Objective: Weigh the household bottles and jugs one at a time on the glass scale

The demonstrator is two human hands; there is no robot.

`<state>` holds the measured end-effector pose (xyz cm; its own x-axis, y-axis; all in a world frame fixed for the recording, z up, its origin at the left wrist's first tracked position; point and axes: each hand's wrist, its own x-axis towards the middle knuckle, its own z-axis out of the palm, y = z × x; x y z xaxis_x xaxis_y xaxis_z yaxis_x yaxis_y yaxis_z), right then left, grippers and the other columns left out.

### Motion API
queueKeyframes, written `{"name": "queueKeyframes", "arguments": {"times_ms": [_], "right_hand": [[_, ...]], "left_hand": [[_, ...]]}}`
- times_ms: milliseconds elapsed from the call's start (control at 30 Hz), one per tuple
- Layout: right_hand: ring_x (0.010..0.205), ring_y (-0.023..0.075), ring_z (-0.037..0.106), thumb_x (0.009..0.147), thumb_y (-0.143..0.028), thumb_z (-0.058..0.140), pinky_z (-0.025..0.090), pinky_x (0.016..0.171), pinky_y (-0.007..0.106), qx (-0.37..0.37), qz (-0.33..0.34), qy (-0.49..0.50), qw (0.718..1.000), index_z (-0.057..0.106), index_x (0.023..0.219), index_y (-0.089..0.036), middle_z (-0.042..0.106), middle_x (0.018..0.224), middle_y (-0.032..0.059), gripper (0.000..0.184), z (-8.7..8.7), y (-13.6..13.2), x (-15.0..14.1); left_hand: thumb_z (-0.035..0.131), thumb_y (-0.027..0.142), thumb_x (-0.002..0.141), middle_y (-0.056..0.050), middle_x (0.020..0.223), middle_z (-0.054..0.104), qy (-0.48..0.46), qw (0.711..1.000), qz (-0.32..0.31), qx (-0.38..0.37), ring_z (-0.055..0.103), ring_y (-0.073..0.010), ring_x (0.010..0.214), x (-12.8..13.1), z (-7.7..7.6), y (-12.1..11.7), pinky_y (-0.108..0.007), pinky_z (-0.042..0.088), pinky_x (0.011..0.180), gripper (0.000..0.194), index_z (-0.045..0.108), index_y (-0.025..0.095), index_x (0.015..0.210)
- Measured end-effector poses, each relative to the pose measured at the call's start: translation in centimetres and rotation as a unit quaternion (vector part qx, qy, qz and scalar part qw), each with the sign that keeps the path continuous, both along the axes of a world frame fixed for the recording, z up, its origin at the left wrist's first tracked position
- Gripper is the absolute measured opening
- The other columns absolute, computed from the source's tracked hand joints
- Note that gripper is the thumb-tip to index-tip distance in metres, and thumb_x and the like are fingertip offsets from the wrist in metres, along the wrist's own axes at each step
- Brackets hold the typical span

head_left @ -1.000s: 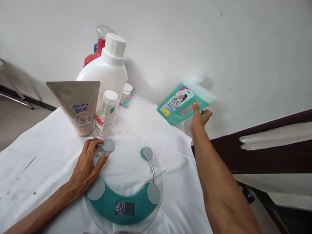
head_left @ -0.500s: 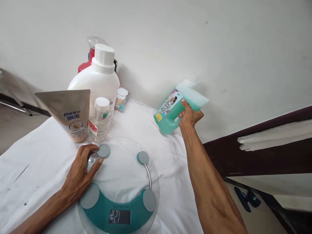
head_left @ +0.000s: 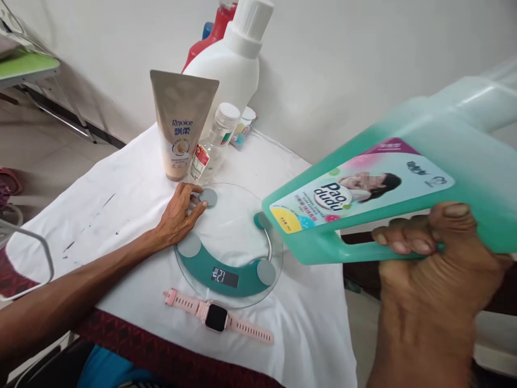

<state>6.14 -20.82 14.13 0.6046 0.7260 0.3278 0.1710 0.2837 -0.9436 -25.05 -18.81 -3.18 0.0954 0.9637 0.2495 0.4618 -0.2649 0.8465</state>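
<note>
My right hand (head_left: 440, 264) is wrapped round the handle of a large jug-shaped detergent bottle (head_left: 363, 188). Green liquid fills much of it, and it is tilted in the air close to me, its cap end at the upper right. On the white cloth lies a round glass bathroom scale (head_left: 202, 265) with a teal band and a lit display. My left hand (head_left: 180, 215) grips the scale's far left edge beside a grey pad, thumb over the glass. Just beyond that hand stand a Rejoice tube (head_left: 181, 126) and a small clear bottle (head_left: 210, 151) with a white cap.
A big white bottle (head_left: 226, 75) and a red bottle (head_left: 214, 35) stand against the wall, with a small packet (head_left: 244, 129) beside them. A pink smartwatch (head_left: 217, 317) lies in front of the scale. To the far left is a green-topped folding table (head_left: 28, 67).
The detergent bottle has come up from the table's back right toward me in my right hand. The view has shifted, bringing the watch in. My left hand stays at the scale.
</note>
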Motion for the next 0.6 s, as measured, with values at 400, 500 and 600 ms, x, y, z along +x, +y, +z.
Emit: {"name": "queueKeyframes", "arguments": {"times_ms": [400,500,600], "right_hand": [[0.033,0.0039,0.031,0.05,-0.025,0.096,0.032,0.036,0.022,0.02,0.09,0.039,0.995,0.049,0.043,-0.02,0.036,0.038,-0.011,0.048,-2.2,-4.7,-9.2],[0.033,0.0041,0.032,0.053,-0.026,0.096,0.033,0.036,0.023,0.027,0.093,0.034,0.995,0.05,0.044,-0.02,0.035,0.038,-0.011,0.047,-2.9,-4.8,-9.7],[0.032,0.0048,0.033,0.056,-0.029,0.096,0.034,0.036,0.023,0.042,0.096,0.024,0.994,0.051,0.046,-0.02,0.035,0.039,-0.011,0.047,-3.5,-4.9,-9.7]], "left_hand": [[0.05,0.034,0.106,-0.01,0.123,0.059,-0.011,1.0,-0.008,0.016,0.066,-0.0207,0.097,-0.1,-0.9,0.1,-0.051,0.058,0.099,0.019,0.055,0.02,0.119],[0.051,0.032,0.105,-0.011,0.122,0.059,-0.014,1.0,-0.011,0.017,0.066,-0.0214,0.097,-0.1,-1.0,0.2,-0.052,0.058,0.098,0.018,0.054,0.02,0.119],[0.051,0.031,0.104,-0.011,0.121,0.058,-0.014,1.0,-0.01,0.015,0.066,-0.0215,0.096,0.0,-1.1,0.3,-0.052,0.058,0.098,0.017,0.053,0.02,0.117]]}}
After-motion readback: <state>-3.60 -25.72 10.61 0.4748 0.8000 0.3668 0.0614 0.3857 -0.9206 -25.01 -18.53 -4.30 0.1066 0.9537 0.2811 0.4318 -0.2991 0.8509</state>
